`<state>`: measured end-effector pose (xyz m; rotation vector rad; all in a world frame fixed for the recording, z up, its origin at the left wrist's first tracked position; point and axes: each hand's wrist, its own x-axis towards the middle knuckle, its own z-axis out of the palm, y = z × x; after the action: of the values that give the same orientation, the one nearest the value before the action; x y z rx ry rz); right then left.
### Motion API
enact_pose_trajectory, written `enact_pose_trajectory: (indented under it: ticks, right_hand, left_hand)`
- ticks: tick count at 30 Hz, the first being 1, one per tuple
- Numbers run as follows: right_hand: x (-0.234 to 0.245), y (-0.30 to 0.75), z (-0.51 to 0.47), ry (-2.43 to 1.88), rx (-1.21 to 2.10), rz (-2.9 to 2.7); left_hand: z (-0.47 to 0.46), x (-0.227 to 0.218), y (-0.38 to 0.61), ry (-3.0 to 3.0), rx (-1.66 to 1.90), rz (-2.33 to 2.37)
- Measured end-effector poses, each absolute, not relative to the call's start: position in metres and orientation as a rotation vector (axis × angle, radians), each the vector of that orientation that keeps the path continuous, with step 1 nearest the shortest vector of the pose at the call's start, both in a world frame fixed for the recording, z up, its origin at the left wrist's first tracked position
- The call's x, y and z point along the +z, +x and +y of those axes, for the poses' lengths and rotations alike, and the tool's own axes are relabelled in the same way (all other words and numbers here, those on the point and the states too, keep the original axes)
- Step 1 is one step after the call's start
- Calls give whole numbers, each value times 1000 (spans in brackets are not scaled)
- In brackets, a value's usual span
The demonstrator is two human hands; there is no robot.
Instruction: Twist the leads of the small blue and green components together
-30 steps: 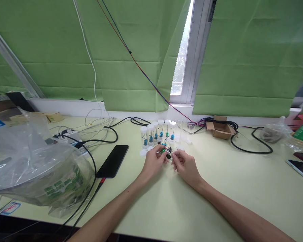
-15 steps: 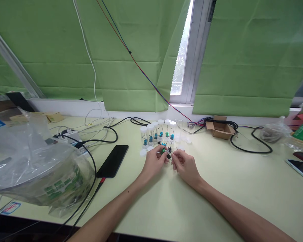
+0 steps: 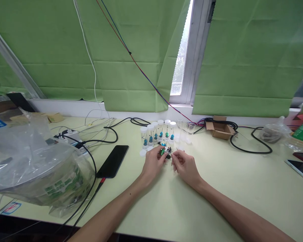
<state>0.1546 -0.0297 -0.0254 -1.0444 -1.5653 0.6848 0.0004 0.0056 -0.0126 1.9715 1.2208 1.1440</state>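
My left hand (image 3: pixel 153 164) is closed in a pinch on a small green component (image 3: pixel 162 152) with thin wire leads. My right hand (image 3: pixel 185 165) faces it, fingers pinched on the wire end of the same part. Both hands rest on the pale green table (image 3: pixel 217 188). Just beyond them stands a row of clear capped vials (image 3: pixel 158 133) holding blue and green parts. Some empty clear vials (image 3: pixel 185 131) stand to their right. Small dark parts (image 3: pixel 169 149) and a loose white cap (image 3: pixel 142 153) lie near my fingers.
A black phone (image 3: pixel 112 161) lies left of my hands, with black cables (image 3: pixel 91 158) around it. A large clear plastic bag (image 3: pixel 32 164) fills the left. A small cardboard box (image 3: pixel 221 129), a looped black cable (image 3: pixel 252 143) and another phone (image 3: pixel 301 169) are at the right.
Both hands have crept slightly toward the vials while still pinching the green component; otherwise nothing has moved.
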Motion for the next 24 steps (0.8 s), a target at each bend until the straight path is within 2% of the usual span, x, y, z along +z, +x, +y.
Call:
enact_pose_trajectory:
  ticks: [9,24]
  right_hand:
    - [-26,156,-29,-1037,716,-1563]
    - [-23,158,-25,-971,945,-1399]
  left_hand:
    - [8,-14,-2,2053,1163,1217]
    - [7,-10,-1,2015,1173,1137]
